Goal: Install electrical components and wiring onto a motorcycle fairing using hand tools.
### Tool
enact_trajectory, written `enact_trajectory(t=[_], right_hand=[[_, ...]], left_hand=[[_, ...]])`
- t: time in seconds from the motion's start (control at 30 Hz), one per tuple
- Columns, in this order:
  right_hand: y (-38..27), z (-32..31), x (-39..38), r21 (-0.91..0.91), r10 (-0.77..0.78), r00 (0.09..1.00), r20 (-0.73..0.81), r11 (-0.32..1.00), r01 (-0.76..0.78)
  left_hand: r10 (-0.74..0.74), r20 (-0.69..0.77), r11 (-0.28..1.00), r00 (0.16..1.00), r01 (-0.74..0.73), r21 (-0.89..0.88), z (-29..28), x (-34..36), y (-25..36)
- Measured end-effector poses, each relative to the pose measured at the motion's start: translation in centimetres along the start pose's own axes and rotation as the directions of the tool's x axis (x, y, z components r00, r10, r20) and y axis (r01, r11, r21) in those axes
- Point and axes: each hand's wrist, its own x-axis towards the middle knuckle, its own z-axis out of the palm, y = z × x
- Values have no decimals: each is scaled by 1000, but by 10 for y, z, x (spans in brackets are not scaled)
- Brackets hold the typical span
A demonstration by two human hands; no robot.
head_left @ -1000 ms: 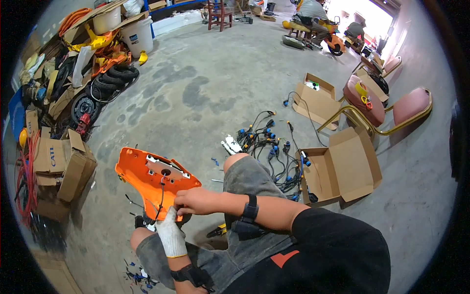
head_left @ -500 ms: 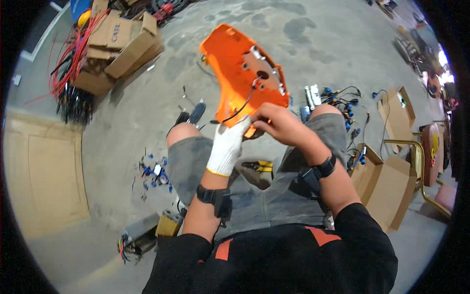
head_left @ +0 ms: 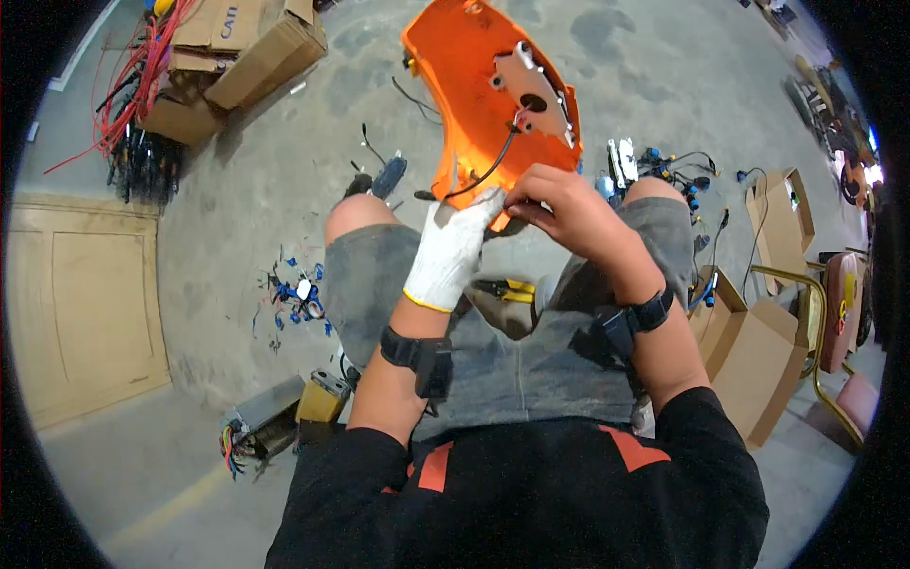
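A large orange plastic cover is raised before my knees, its hollow inner side toward me. Set into it is a pale metal plate with a round hole, from which a thin black cable hangs down toward my glove. My left hand, in a white knit glove, is closed round the cover's narrow lower end. My right hand is bare, its thumb and fingers pinched together at that same end, close beside the glove. Whatever is between those fingertips is hidden.
Yellow-handled pliers lie between my thighs. Blue connectors with black cables lie beyond my right knee; small blue pieces are scattered at left. Open cardboard boxes and a gold-framed chair stand at right, more cartons at far left.
The orange cover and both hands have shifted up and slightly right in the picture, with the surroundings shifting a little too. Both hands keep their places at the cover's lower end.
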Motion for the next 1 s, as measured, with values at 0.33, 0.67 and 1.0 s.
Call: enact_trajectory(t=[0.33,0.67,1.0], right_hand=[[-5,16,-11,-132,53,989,-137,989,-71],[-8,3,-5,94,99,986,-136,992,-87],[-8,3,-5,76,43,981,-192,997,-29]], left_hand=[[-61,-37,964,997,50,-260,11,-2,11],[17,60,887,998,13,-461,4,9,2],[149,-56,988,987,-146,58,2,2,8]])
